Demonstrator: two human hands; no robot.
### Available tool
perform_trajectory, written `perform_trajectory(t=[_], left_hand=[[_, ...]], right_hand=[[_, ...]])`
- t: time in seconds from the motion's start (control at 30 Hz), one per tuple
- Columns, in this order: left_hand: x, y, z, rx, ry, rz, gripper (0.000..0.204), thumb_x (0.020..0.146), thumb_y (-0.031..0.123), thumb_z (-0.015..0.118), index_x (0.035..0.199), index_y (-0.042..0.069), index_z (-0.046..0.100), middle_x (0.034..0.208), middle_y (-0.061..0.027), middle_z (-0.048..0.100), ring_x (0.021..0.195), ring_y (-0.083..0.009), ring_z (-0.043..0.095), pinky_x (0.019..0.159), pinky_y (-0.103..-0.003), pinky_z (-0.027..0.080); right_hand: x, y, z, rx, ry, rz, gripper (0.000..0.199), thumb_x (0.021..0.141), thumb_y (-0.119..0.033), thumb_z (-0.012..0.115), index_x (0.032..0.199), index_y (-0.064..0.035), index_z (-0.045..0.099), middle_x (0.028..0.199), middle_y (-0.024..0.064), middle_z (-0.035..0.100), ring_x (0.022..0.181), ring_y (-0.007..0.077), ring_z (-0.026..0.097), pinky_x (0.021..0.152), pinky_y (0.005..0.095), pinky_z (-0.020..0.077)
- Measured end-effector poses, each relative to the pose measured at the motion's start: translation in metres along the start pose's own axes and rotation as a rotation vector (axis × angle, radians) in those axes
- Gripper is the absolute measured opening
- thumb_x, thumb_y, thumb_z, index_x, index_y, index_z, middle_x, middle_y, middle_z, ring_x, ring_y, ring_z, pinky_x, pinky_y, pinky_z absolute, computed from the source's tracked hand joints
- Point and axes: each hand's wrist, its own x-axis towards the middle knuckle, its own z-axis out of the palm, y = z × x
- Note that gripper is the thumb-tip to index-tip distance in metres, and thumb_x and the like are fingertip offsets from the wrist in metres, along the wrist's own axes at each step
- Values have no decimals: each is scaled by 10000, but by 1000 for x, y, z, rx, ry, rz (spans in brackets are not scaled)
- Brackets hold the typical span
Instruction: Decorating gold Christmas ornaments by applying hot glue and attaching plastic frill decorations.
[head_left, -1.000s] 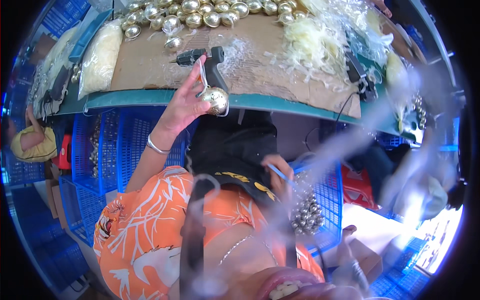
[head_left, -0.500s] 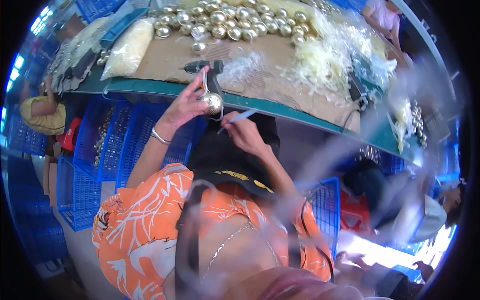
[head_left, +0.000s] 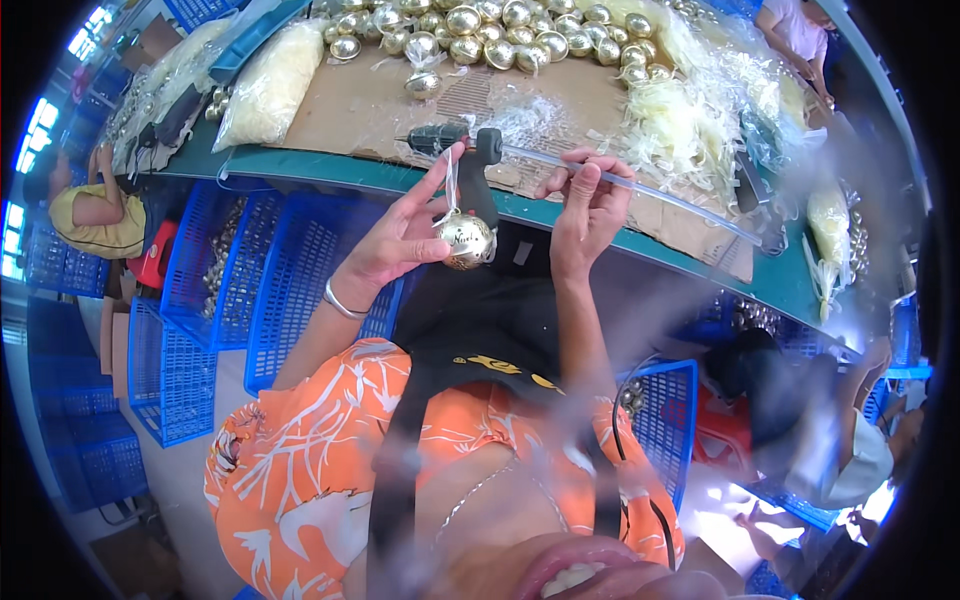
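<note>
In my left hand [head_left: 405, 230] is a shiny gold bauble [head_left: 466, 240] with dark printing on it. The thumb lies against its side, and a white ribbon loop [head_left: 451, 180] runs up to the raised fingertips. Right behind it, at the table's edge, stands a dark glue gun [head_left: 478, 175], its nozzle pointing left; whether my left hand bears on the gun I cannot tell. A long translucent glue stick [head_left: 690, 206] slopes from the gun's back end down to the right. My right hand [head_left: 592, 200] pinches this stick between thumb and fingers.
Cardboard [head_left: 370, 110] covers the green-edged table. Many gold baubles [head_left: 465, 50] are heaped at the back, beside a bag of pale shreds [head_left: 268, 95] and loose shreds [head_left: 665, 130]. Blue crates [head_left: 300, 270] stand below on the left. Other people sit at both sides.
My right hand has risen from below the bauble, where it held a pale slender thing, to the glue stick behind the gun. The bauble has turned and come slightly lower. The whole view has shifted.
</note>
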Motion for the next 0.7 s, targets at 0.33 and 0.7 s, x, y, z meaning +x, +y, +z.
perform_trajectory(t=[0.33,0.7], left_hand=[[7,0,13,1,-26,-48,1146,778,0,845,1673,123,140,1747,-36,84,1532,-224,306,1216,-442,355],[44,-8,-6,58,-78,104,1121,785,-42,827,1671,173,175,1752,-51,66,1542,-241,287,1221,-438,345]], right_hand=[[9,-11,8,-236,-45,-10,191,1073,-181,588,1055,-8,509,991,134,667,641,118,596,574,253,510],[21,6,4,-161,-328,481,471,1066,-341,607,1296,67,571,1126,113,668,1017,124,617,858,284,509]])
